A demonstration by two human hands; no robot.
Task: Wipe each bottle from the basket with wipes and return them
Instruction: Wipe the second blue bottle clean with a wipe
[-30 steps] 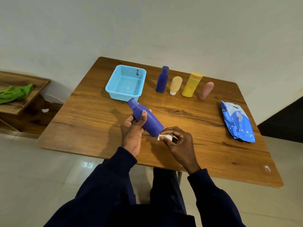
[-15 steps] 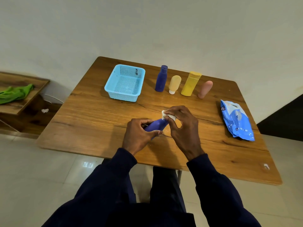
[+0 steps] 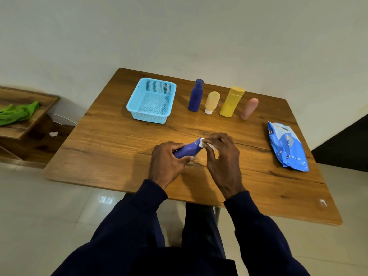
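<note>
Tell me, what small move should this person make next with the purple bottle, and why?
Probably slide the wipe along the bottle toward the left hand. The right hand pinches the wipe at the bottle's far end only, the left hand grips the other end, and the basket holds no bottle, so wiping seems unfinished.

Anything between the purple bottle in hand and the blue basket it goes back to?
Nothing visible. Only tabletop lies between the purple bottle and the basket; the four standing bottles sit right of it.
</note>
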